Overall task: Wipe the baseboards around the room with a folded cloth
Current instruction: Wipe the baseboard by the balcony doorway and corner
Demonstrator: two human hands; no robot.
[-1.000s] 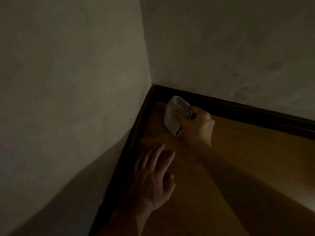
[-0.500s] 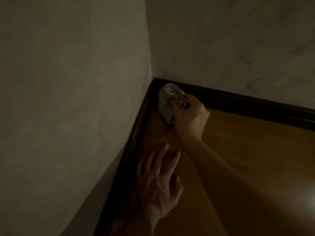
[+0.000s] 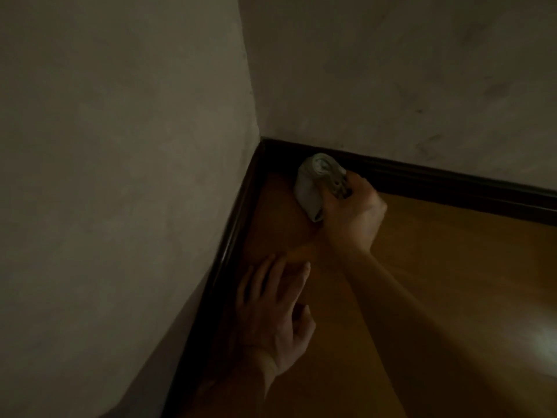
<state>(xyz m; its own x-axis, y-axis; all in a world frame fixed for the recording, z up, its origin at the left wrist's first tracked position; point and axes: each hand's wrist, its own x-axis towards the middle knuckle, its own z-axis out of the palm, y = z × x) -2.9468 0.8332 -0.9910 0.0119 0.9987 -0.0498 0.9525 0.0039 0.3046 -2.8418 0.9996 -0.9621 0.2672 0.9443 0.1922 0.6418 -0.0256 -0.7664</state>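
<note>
No readable text, label, brand, number or sign anywhere in this dim view.

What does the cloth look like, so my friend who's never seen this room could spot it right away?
Find the room's corner, where the dark baseboard turns. Just right of it, by the far baseboard, the right hand grips the cloth. It is pale and folded, unlike the dark baseboard and orange floor.
</note>
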